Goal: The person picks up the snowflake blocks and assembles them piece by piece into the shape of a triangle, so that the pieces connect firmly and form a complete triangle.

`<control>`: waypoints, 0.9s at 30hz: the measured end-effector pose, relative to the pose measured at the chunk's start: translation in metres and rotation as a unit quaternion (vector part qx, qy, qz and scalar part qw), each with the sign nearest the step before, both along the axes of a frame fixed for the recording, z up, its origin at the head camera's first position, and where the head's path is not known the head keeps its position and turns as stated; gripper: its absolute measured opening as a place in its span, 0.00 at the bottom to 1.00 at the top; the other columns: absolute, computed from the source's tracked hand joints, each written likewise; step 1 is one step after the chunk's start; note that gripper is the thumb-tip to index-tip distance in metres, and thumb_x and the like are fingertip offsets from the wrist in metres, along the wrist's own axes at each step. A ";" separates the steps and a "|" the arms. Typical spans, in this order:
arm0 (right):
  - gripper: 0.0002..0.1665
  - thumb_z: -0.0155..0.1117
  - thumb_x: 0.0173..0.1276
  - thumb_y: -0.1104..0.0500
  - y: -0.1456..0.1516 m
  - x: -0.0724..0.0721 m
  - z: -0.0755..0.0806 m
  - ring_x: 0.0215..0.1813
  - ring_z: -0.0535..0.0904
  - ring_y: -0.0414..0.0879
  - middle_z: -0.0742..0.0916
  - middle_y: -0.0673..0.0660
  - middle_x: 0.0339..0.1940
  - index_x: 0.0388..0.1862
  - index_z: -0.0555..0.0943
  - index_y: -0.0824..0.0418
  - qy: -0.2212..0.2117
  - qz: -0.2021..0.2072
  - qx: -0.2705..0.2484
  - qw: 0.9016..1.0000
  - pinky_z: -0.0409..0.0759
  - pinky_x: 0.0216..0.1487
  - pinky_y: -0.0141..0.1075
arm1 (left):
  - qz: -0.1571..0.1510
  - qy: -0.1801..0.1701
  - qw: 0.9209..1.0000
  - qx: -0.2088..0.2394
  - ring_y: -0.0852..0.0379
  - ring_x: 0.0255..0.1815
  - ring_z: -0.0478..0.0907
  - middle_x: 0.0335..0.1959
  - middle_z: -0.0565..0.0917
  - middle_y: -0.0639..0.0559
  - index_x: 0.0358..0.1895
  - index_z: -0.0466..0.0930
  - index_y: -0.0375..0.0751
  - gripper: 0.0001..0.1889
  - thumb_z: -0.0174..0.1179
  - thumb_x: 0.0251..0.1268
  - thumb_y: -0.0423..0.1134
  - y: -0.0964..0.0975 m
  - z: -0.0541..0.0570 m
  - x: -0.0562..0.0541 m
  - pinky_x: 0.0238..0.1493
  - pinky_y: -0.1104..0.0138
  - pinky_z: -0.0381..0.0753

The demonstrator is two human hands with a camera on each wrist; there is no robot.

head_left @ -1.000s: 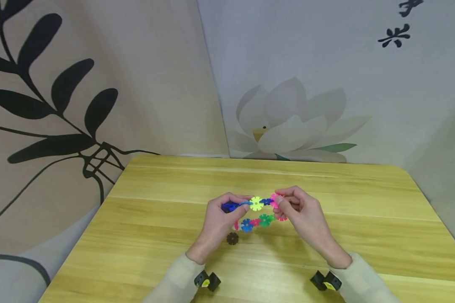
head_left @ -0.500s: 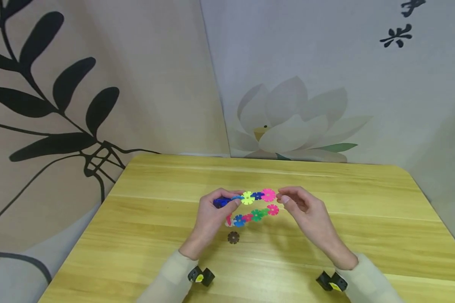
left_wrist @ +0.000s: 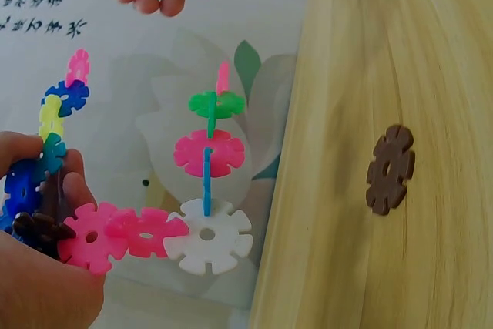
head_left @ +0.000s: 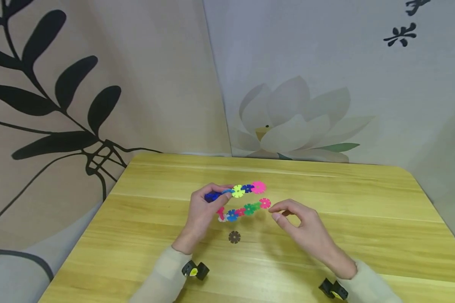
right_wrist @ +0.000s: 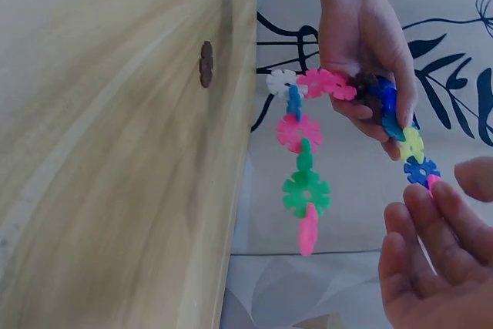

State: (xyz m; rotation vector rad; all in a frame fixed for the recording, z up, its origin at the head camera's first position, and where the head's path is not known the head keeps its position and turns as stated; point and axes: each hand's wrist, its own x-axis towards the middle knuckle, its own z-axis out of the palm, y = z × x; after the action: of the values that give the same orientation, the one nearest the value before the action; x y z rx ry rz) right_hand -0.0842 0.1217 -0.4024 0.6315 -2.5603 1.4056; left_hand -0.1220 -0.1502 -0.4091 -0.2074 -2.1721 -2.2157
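My left hand grips a U-shaped chain of interlocking plastic snowflake discs at its dark blue and dark brown discs, thumb and fingers pinching them. One arm of the chain runs through a yellow disc to a pink end disc. The other arm passes a white disc and a green disc to another pink end disc. Held above the table, the chain hangs clear of it. My right hand holds nothing; its fingers are loosely bent, just right of the lower pink end.
A single brown snowflake disc lies on the wooden table, in front of the chain. Printed cloth walls stand behind the table's back edge. Each wrist wears a small black camera.
My right hand has let go of the upper pink end disc and moved down and slightly back. The left hand has carried the chain leftward and a little up.
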 end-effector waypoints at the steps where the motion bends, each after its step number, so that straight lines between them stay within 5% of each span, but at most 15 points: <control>1: 0.07 0.67 0.75 0.58 -0.001 0.000 -0.001 0.45 0.83 0.37 0.89 0.40 0.46 0.48 0.87 0.46 0.005 0.006 0.003 1.000 0.84 0.50 0.38 | 0.001 0.002 1.000 0.000 0.45 0.58 0.83 0.56 0.87 0.47 0.44 0.84 0.34 0.07 0.67 0.69 0.35 -0.001 0.000 0.000 0.55 0.62 0.85; 6: 0.08 0.68 0.74 0.60 -0.008 0.001 -0.006 0.47 0.84 0.36 0.88 0.38 0.45 0.47 0.86 0.47 0.027 0.043 0.013 0.999 0.85 0.52 0.43 | 0.008 0.013 1.000 0.005 0.44 0.56 0.83 0.56 0.87 0.46 0.44 0.84 0.33 0.07 0.66 0.69 0.34 -0.005 0.000 -0.003 0.53 0.59 0.85; 16: 0.09 0.66 0.76 0.56 -0.019 -0.002 -0.013 0.58 0.84 0.42 0.89 0.42 0.52 0.52 0.86 0.48 -0.017 0.134 0.070 0.988 0.82 0.61 0.49 | 0.021 0.012 1.000 0.011 0.44 0.52 0.82 0.56 0.87 0.43 0.45 0.83 0.30 0.09 0.66 0.69 0.33 -0.012 0.001 -0.004 0.52 0.56 0.85; 27: 0.17 0.66 0.75 0.59 -0.040 -0.012 -0.020 0.65 0.80 0.43 0.86 0.48 0.63 0.61 0.85 0.56 -0.003 0.283 0.149 0.948 0.77 0.68 0.44 | 0.020 0.023 0.999 0.017 0.45 0.51 0.83 0.55 0.87 0.42 0.45 0.83 0.30 0.08 0.66 0.69 0.33 -0.015 0.003 -0.004 0.51 0.60 0.85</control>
State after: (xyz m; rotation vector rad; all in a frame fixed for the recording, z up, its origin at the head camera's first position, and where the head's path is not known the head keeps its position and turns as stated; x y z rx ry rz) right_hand -0.0959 0.0818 -0.4227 1.5092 -2.7417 1.1352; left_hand -0.1264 -0.1650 -0.4063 -0.2091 -2.0951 -2.2025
